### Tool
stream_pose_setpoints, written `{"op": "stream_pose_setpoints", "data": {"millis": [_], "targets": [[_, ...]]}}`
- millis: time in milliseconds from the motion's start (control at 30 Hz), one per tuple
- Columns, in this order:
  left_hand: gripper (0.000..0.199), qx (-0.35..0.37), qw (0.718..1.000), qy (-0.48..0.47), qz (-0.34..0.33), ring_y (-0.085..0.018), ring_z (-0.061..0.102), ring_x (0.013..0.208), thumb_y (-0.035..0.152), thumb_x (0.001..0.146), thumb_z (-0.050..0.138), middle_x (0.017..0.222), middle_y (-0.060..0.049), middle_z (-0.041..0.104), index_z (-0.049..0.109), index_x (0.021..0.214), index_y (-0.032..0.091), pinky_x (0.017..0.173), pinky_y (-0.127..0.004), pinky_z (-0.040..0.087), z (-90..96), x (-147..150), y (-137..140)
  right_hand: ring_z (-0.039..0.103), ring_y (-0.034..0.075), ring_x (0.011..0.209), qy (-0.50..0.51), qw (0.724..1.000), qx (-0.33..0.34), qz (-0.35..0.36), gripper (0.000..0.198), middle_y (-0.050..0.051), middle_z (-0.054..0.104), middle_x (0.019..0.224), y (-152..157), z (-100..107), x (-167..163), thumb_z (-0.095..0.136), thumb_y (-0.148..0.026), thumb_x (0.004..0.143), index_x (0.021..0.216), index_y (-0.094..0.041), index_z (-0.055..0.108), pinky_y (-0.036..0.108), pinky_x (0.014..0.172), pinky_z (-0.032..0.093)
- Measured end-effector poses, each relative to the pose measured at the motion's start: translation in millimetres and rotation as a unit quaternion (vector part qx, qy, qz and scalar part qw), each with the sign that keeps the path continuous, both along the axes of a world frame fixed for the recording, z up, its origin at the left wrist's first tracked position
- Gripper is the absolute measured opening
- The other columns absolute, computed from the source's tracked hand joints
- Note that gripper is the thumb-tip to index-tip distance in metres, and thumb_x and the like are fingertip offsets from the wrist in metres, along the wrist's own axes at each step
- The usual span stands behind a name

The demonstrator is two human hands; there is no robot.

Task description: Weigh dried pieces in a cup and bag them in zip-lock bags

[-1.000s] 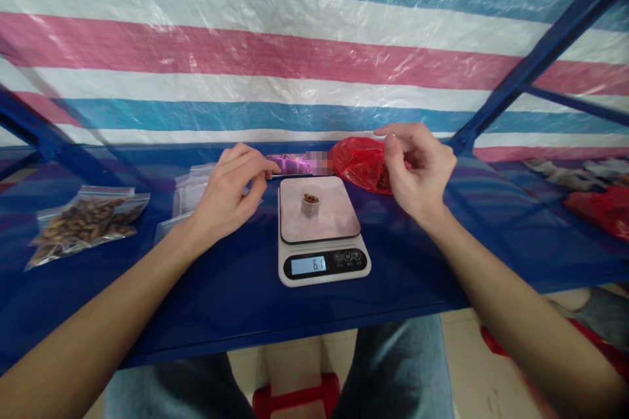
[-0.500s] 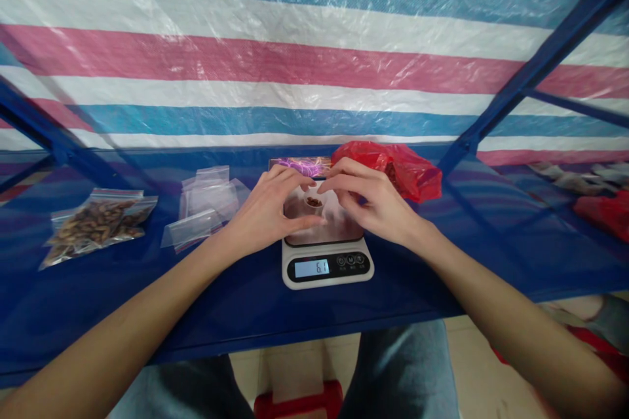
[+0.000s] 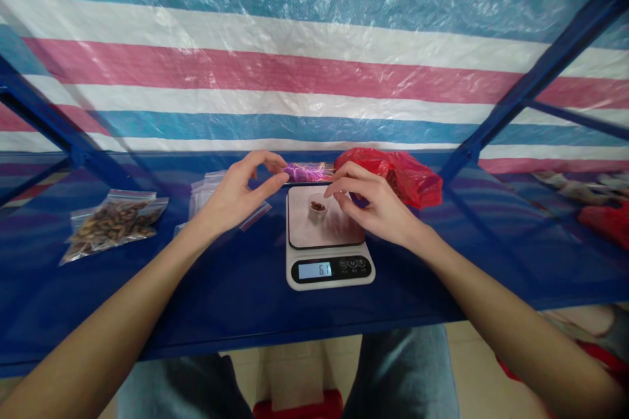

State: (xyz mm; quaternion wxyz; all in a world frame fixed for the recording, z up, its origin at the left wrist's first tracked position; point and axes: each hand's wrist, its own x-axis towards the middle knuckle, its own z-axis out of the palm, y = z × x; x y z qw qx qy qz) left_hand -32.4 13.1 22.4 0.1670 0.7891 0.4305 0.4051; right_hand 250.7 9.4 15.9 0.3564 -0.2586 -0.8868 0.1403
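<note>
A small pale cup (image 3: 317, 215) holding brown pieces stands on the plate of a white digital scale (image 3: 297, 239), whose display reads 6.1. Just right of the cup, above the plate, my right hand (image 3: 368, 195) hovers with bent fingers apart and nothing visible in them. My left hand (image 3: 240, 193) is off to the left of the scale, thumb and forefinger spread, holding nothing. Its fingertips are close to a purple patterned box (image 3: 309, 173) lying behind the scale. Under and beside that hand are clear zip bags (image 3: 199, 193), partly covered.
At the left lies a filled zip bag (image 3: 115, 219) of brown pieces. Behind my right hand is a red plastic bag (image 3: 415, 177) with brown contents. Blue metal bars (image 3: 521, 98) rise at both sides of the blue table (image 3: 226, 301), before a striped sheet (image 3: 275, 72).
My left hand has moved left, away from the cup and off the scale. My right hand stays by the cup. The display still reads 6.1, and the camera view has shifted slightly.
</note>
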Motion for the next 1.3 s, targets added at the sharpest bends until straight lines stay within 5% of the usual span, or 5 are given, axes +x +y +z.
{"op": "stream_pose_setpoints", "data": {"millis": [733, 900, 1000, 1100, 1300], "targets": [[0.037, 0.052, 0.989, 0.112, -0.076, -0.029, 0.056, 0.115, 0.049, 0.087, 0.085, 0.117, -0.006, 0.072, 0.073, 0.11, 0.023, 0.101, -0.048, 0.046, -22.9, 34.4, -2.5, 0.063, 0.026, 0.108, -0.096, 0.993, 0.058, -0.024, 0.042, 0.012, 0.067, 0.11, -7.4, 9.9, -9.1, 0.046, -0.005, 0.095, 0.12, -0.018, 0.078, 0.041, 0.095, 0.053], [0.04, 0.023, 0.992, 0.102, -0.071, -0.029, 0.057, 0.114, 0.053, 0.085, 0.085, 0.114, -0.005, 0.073, 0.075, 0.111, 0.024, 0.101, -0.047, 0.047, -20.5, 29.2, -2.9, 0.067, 0.018, 0.076, 0.032, 0.968, 0.082, -0.235, 0.033, 0.005, 0.072, 0.081, 4.1, 39.8, 49.4, 0.046, -0.004, 0.087, 0.076, -0.019, 0.073, 0.033, 0.077, 0.05], [0.035, 0.016, 0.995, 0.069, -0.069, -0.028, 0.058, 0.116, 0.053, 0.094, 0.075, 0.113, -0.005, 0.074, 0.075, 0.114, 0.024, 0.103, -0.046, 0.046, -16.8, 26.3, -4.6, 0.059, 0.016, 0.052, -0.091, 0.938, -0.081, -0.324, 0.03, 0.001, 0.064, 0.054, 21.8, 43.1, 91.0, 0.049, -0.005, 0.077, 0.061, -0.019, 0.069, 0.03, 0.058, 0.043], [0.034, 0.014, 0.998, 0.031, -0.058, -0.026, 0.059, 0.111, 0.048, 0.106, 0.056, 0.113, -0.006, 0.075, 0.076, 0.113, 0.022, 0.101, -0.044, 0.046, -11.8, 24.4, -6.9, 0.069, 0.018, 0.062, -0.205, 0.925, -0.17, -0.273, 0.028, 0.003, 0.078, 0.071, 39.2, 26.5, 103.7, 0.055, -0.003, 0.074, 0.076, -0.018, 0.079, 0.028, 0.062, 0.049], [0.042, 0.029, 0.998, -0.004, -0.054, -0.025, 0.06, 0.103, 0.044, 0.11, 0.042, 0.103, -0.006, 0.076, 0.075, 0.103, 0.021, 0.096, -0.045, 0.045, -8.2, 20.9, -7.8, 0.075, 0.025, 0.1, -0.258, 0.933, -0.065, -0.244, 0.02, 0.01, 0.082, 0.103, 50.5, -3.6, 82.6, 0.072, -0.012, 0.083, 0.1, -0.019, 0.079, 0.029, 0.087, 0.055]]}}
